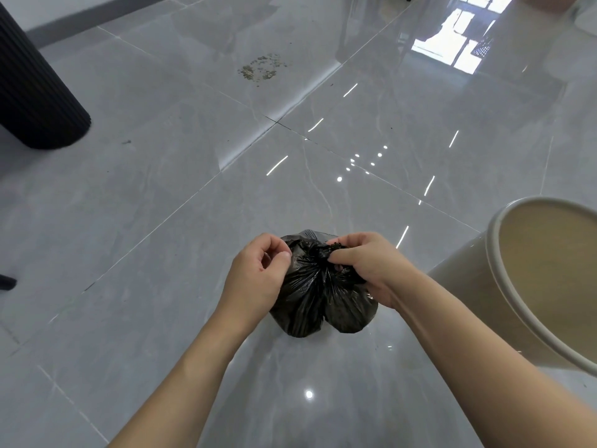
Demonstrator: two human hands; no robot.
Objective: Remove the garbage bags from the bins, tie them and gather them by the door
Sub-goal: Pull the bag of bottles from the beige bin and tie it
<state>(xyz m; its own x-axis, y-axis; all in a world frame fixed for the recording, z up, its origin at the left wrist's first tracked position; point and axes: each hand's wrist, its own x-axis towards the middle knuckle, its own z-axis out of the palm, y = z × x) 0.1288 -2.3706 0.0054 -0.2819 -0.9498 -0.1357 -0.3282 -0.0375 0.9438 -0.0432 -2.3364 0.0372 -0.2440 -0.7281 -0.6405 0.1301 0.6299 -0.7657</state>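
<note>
Hands work the gathered neck of a small black garbage bag [318, 299] sitting on the grey tiled floor [161, 205]: the right hand [365, 266] grips the bunched plastic, the left hand [258, 273] pinches a strand beside it. Thin, soft and probably slippery film, seemingly light; the twisted neck is the place to hold. Right of the grip, an unlined cream bin [517, 279]; beyond, scattered crumbs [261, 67].
</note>
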